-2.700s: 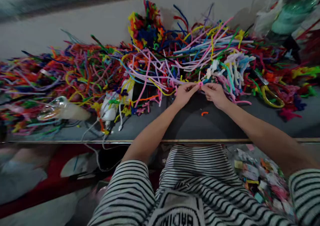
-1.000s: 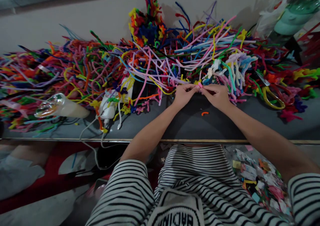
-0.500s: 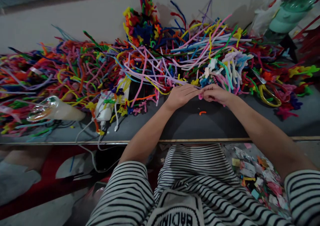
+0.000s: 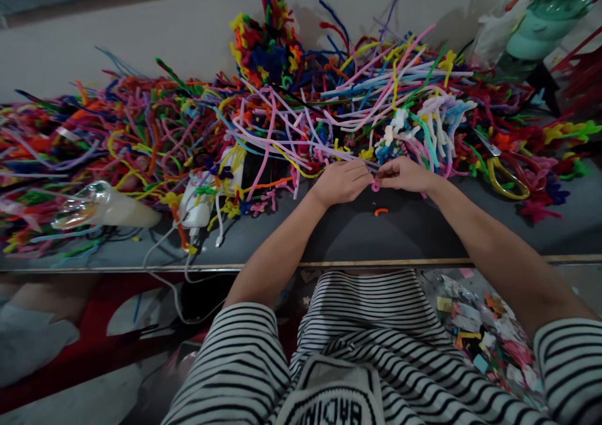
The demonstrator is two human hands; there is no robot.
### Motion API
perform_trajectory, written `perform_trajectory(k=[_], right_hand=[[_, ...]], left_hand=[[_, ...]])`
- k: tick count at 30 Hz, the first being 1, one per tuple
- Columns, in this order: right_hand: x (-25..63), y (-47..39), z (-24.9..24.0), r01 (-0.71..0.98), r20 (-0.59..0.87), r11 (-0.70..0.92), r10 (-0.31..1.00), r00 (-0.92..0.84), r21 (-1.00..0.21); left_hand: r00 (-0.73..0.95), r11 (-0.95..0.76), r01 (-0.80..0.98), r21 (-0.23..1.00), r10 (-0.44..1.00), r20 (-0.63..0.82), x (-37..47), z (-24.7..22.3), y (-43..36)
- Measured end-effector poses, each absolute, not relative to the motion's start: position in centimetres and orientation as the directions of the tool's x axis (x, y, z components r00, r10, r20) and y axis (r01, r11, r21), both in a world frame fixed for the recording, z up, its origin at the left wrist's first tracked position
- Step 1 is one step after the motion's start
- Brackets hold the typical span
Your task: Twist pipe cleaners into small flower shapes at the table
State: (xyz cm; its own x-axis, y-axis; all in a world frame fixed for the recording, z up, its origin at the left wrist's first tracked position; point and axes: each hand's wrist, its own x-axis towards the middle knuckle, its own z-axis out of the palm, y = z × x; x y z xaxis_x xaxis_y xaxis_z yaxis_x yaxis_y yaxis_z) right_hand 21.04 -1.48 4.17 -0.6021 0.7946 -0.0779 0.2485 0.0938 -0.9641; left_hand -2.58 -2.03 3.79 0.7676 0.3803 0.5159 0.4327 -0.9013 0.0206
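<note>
Between my two hands, a small curled piece of pink pipe cleaner (image 4: 375, 187) shows at the fingertips. My left hand (image 4: 342, 182) is closed, its fingers bent together at the pink piece. From the other side my right hand (image 4: 403, 174) pinches it with thumb and forefinger. Part of the pink piece is hidden by the fingers. A short orange pipe cleaner bit (image 4: 380, 212) lies on the dark tabletop just below my hands. Right behind them spreads a large heap of pipe cleaners (image 4: 301, 124) in many colours.
Yellow-handled scissors (image 4: 505, 177) lie at the right. A white charger (image 4: 196, 202) with cables and a plastic cup (image 4: 117, 205) lying on its side are at the left. A green bottle-like container (image 4: 540, 30) stands at the back right. Scraps (image 4: 489, 331) litter the floor below the table edge (image 4: 376, 263).
My left fingers have curled in, and my right hand has shifted slightly left with its fingers more arched. The pink piece stays between them, slightly lower and further left.
</note>
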Motion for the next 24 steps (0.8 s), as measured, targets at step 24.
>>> perform_trajectory(k=[24], right_hand=[[20.2, -2.0, 4.4, 0.132, -0.087, -0.029, 0.883, -0.462, -0.991]], left_hand=[[0.577, -0.882, 0.415, 0.223, 0.444, 0.685, -2.6, 2.3, -0.5]])
